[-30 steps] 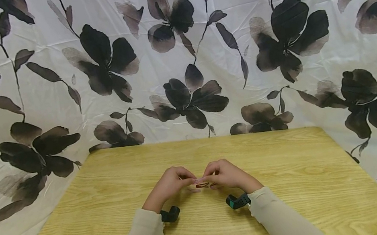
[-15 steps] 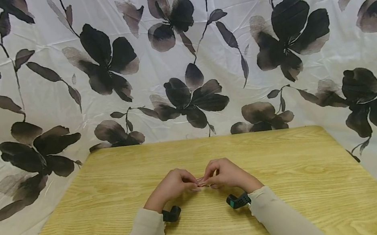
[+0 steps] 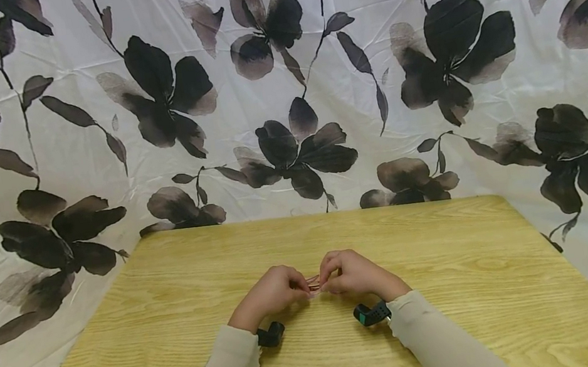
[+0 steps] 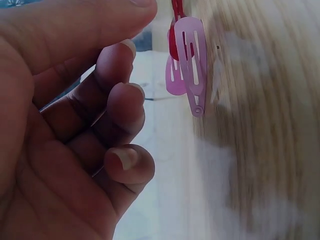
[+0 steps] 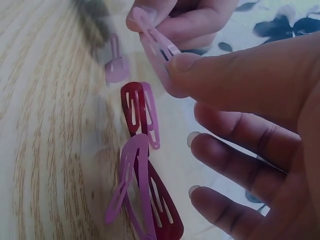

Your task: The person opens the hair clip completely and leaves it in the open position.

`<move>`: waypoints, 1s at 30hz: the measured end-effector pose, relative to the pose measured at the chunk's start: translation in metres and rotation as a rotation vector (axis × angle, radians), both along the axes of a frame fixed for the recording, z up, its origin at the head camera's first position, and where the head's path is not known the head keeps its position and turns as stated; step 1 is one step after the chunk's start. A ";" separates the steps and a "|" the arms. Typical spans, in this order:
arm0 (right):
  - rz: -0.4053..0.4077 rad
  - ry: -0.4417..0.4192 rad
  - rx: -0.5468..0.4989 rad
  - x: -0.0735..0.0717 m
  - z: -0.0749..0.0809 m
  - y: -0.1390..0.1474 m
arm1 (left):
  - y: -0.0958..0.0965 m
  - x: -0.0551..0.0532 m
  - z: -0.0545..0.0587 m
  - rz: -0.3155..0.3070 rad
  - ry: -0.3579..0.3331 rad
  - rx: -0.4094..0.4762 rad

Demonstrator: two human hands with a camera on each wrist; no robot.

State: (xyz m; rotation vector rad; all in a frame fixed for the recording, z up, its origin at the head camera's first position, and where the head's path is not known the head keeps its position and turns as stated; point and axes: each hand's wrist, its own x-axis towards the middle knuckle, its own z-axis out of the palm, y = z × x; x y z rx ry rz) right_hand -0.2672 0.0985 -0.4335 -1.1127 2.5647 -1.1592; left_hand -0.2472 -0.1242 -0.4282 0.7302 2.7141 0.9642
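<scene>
Between my fingertips is a pink snap hair clip (image 5: 159, 47), tilted. My left hand (image 3: 272, 293) pinches its upper end, and the thumb of my right hand (image 3: 357, 274) presses its lower end against the fingers behind. The other fingers of the left hand (image 4: 110, 110) are loosely curled. Just below the held clip in the right wrist view, a red hair clip (image 5: 131, 107) overlaps several pink and red ones. A pink hair clip (image 4: 192, 60) and part of a red one (image 4: 175, 42) show beside the left fingertips in the left wrist view.
The hands are above the middle of a light wooden table (image 3: 318, 345). A floral cloth (image 3: 279, 84) hangs behind its far edge and along the sides. Dark bands (image 3: 372, 313) with small devices sit on both wrists.
My left hand has shifted slightly right and toward me, while the right hand has stayed nearly in place. The red clip seen below the fingertips earlier now shows as thin strips between them.
</scene>
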 end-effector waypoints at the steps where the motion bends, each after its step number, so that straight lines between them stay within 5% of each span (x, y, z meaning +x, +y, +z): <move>1: 0.002 0.006 0.005 0.000 0.000 0.000 | 0.001 0.000 0.001 0.000 0.004 -0.011; 30: 0.023 0.132 0.184 0.003 -0.003 0.000 | 0.013 0.006 -0.003 -0.072 0.136 -0.175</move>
